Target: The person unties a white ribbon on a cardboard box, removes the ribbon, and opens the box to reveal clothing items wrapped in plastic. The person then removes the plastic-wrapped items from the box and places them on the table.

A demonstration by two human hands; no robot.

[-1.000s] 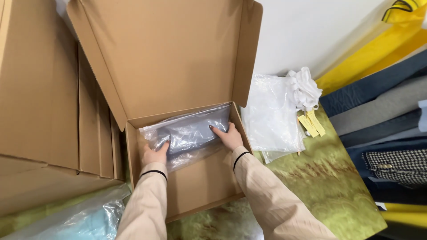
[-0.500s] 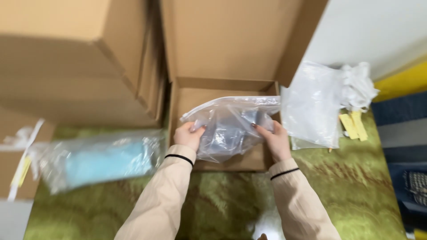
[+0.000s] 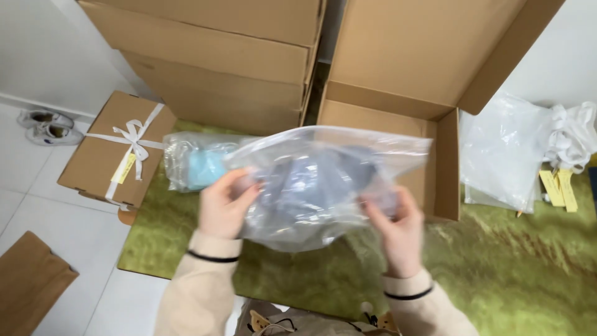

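Note:
Both my hands hold up a clear plastic bag (image 3: 317,180) with a grey-blue folded garment inside. My left hand (image 3: 225,202) grips the bag's left edge and my right hand (image 3: 398,233) grips its lower right. The bag hangs in the air in front of an open, shallow cardboard box (image 3: 444,168), whose lid stands upright behind it. The bag hides most of the box's inside.
A second plastic bag with a light blue item (image 3: 196,163) lies on the green rug (image 3: 497,267) at left. Stacked cardboard boxes (image 3: 217,56) stand behind. A ribbon-tied box (image 3: 118,149) and shoes (image 3: 45,124) sit on the white floor. Empty plastic bags (image 3: 516,149) lie at right.
My hands lifted the bagged garment out of the open box and raised it toward me. The view swung left, bringing the ribbon-tied box and floor into sight.

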